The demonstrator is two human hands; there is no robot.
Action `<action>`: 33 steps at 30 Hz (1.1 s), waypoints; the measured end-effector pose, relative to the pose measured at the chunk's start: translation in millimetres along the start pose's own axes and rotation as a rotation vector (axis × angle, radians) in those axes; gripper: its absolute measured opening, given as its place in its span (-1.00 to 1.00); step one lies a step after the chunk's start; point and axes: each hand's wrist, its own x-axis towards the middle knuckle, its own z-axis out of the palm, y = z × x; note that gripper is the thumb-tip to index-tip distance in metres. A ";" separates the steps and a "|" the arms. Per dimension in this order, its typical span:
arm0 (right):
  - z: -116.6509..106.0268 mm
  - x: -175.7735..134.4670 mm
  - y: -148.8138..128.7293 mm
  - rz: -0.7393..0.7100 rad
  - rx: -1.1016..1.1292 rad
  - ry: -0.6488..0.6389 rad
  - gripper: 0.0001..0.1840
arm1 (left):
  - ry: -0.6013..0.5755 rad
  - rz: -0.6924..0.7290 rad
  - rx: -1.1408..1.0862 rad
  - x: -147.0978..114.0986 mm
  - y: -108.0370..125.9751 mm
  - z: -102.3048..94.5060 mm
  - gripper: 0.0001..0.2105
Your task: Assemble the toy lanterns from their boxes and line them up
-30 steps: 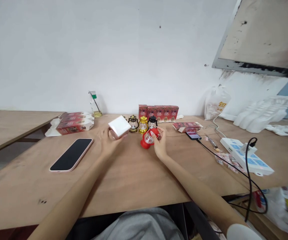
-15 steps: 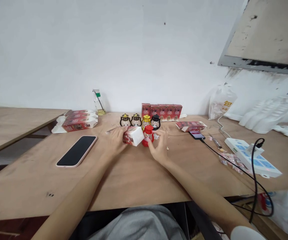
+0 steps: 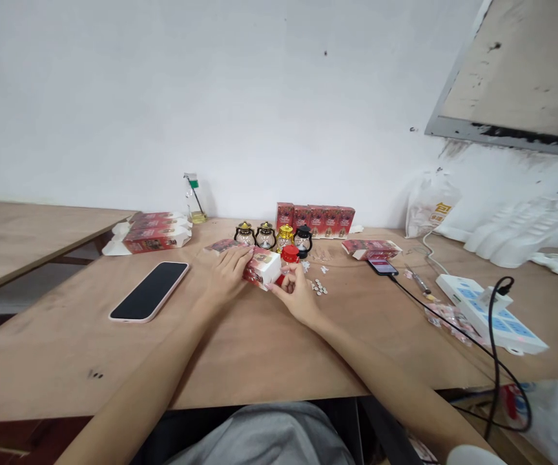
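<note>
A small red printed box (image 3: 261, 263) with a white end lies tilted in my left hand (image 3: 233, 270), whose fingers are closed over its left part. My right hand (image 3: 298, 294) is at the box's white end, its thumb and curled fingers pinching the lower edge. Just behind those fingers stands a red mini lantern (image 3: 290, 252), its lower part covered by the hand and box. Beyond it are a gold lantern (image 3: 285, 236), a black lantern (image 3: 303, 240) and two dark lanterns with gold tops (image 3: 265, 236). Another flat red carton (image 3: 223, 245) lies partly behind my left hand.
Several red boxes (image 3: 325, 221) stand in a row by the wall. Open cartons (image 3: 153, 236) lie at the left, near a phone (image 3: 150, 292). Button cells (image 3: 318, 287) lie right of my hand. A cabled phone (image 3: 382, 267) and a power strip (image 3: 489, 313) are further right.
My right hand has left the red lantern, which stays standing, and has moved to the box's white end. The button cells beside it have come into view.
</note>
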 end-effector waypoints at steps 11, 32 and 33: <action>-0.9 0.9 -3.2 0.022 0.117 -0.065 -0.59 | -0.059 0.081 0.068 -0.1 -3.3 0.7 -0.63; -1.5 -1.4 -6.6 -0.016 -0.036 0.063 -0.85 | 0.043 0.266 0.463 -0.1 -8.9 -0.7 -0.61; -1.6 -1.1 -6.1 0.007 -0.097 0.069 -0.87 | 0.024 0.279 0.488 0.3 -7.0 -1.5 -0.62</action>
